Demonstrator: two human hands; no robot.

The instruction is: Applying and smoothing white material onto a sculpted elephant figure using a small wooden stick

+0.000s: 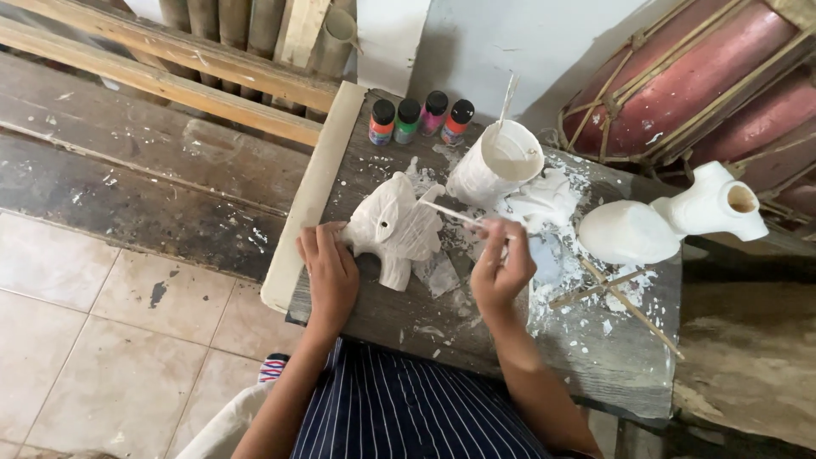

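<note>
Left hand (330, 270): fingers resting on the white elephant figure (393, 228), steadying it.
Right hand (503, 265): pinched around a thin stick (450, 213), tip touching the figure.
Figure: between the hands, on the worktop (586, 357).
Paint bottles (421, 119): beyond the hands.

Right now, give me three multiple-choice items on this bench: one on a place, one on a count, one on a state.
1. Where do the paint bottles stand?
A. At the table's far edge
B. On the floor
C. Inside the cup

2. How many paint bottles are there?
A. Two
B. Four
C. Six

3. What is the right hand doing?
A. Resting flat and empty
B. Lifting the cup
C. Holding a stick that points at the figurine

Answers: 1 A, they line up behind the figurine by the wall. 2 B, four black caps show. 3 C, its fingers close on the stick while the left hand steadies the figurine.
</note>
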